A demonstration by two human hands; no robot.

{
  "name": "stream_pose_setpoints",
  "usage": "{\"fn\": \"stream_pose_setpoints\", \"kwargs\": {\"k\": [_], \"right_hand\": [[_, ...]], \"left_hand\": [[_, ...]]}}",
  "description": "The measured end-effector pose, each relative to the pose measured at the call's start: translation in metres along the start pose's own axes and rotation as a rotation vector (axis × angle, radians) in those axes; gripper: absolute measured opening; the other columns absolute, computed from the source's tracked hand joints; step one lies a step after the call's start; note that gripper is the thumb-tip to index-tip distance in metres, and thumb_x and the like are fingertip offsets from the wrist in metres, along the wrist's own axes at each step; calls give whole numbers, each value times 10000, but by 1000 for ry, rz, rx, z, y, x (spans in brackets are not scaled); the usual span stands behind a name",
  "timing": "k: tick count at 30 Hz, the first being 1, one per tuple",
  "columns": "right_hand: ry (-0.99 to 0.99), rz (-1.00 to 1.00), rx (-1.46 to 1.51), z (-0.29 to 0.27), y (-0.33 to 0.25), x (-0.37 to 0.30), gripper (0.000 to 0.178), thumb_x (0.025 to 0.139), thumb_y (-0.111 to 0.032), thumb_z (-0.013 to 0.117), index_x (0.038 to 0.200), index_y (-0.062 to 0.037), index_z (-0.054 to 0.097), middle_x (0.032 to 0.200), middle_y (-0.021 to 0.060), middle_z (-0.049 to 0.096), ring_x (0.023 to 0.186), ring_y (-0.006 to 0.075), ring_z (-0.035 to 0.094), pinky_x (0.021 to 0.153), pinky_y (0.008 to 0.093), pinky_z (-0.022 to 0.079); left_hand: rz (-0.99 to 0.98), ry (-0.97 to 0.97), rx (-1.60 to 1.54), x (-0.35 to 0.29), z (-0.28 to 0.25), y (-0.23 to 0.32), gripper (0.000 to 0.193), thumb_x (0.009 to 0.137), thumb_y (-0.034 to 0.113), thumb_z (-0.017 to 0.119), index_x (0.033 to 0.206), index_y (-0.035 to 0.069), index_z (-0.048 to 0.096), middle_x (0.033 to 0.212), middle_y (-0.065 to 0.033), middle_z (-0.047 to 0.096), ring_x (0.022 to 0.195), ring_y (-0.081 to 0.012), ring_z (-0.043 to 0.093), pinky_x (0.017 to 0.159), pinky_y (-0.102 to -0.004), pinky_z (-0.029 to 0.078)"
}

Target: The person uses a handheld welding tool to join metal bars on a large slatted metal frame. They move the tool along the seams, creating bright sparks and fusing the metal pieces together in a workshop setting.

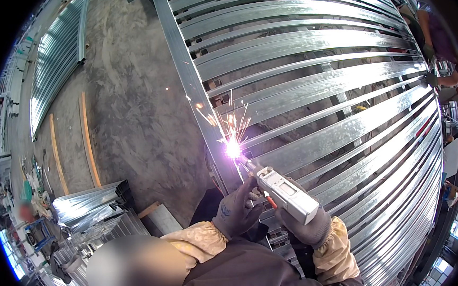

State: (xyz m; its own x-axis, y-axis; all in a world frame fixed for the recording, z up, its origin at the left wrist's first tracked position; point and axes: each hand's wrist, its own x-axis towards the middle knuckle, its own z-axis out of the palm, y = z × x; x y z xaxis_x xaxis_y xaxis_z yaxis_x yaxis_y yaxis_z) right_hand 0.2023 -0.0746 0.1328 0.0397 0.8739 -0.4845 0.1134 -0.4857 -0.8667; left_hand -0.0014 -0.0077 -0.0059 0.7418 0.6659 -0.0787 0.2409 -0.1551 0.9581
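My right hand (pixel 310 226), in a grey glove, grips a silver box-shaped welding torch (pixel 287 193) with a red trigger. Its nozzle points up-left to a bright violet arc (pixel 233 149) that throws orange sparks. The arc sits where a long galvanised steel rail (pixel 184 71) meets a cross slat of a large metal frame (pixel 341 82). My left hand (pixel 237 210), also gloved in grey, steadies the torch from the left, fingers against its body. Cream sleeve covers wrap both wrists.
Grey concrete floor (pixel 131 107) lies left of the frame, with two wooden strips (pixel 88 137) on it. Stacked steel profiles (pixel 92 203) sit at lower left, another slatted frame (pixel 56 59) at far left. Another person's arm (pixel 450 80) touches the frame's right end.
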Motion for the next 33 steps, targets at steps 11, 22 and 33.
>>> {"fn": "stream_pose_setpoints", "kwargs": {"k": [11, 22, 33], "right_hand": [[17, -91, 12, -2, 5, 0, 544, 909, -55, 616, 1410, 74, 450, 1212, 199, 652, 1065, 248, 686, 917, 334, 538], [29, -31, 77, -2, 9, -3, 450, 906, -55, 616, 1336, 48, 533, 1284, 226, 608, 1102, 298, 671, 944, 357, 533], [11, 17, 94, -2, 7, -1, 475, 906, -56, 627, 1356, 42, 507, 1206, 177, 624, 1043, 254, 660, 896, 339, 530]], "left_hand": [[29, 23, 28, 2, -2, 5, 778, 805, 144, 761, 1471, -17, 395, 1081, -184, 687, 857, -278, 718, 707, -373, 577], [9, 23, 10, 3, -1, 6, 770, 814, 146, 760, 1474, -14, 397, 1131, -176, 683, 885, -271, 717, 746, -380, 578], [3, 19, 22, 3, -1, 7, 802, 821, 136, 747, 1507, -8, 357, 1039, -161, 683, 823, -260, 714, 687, -360, 578]]}}
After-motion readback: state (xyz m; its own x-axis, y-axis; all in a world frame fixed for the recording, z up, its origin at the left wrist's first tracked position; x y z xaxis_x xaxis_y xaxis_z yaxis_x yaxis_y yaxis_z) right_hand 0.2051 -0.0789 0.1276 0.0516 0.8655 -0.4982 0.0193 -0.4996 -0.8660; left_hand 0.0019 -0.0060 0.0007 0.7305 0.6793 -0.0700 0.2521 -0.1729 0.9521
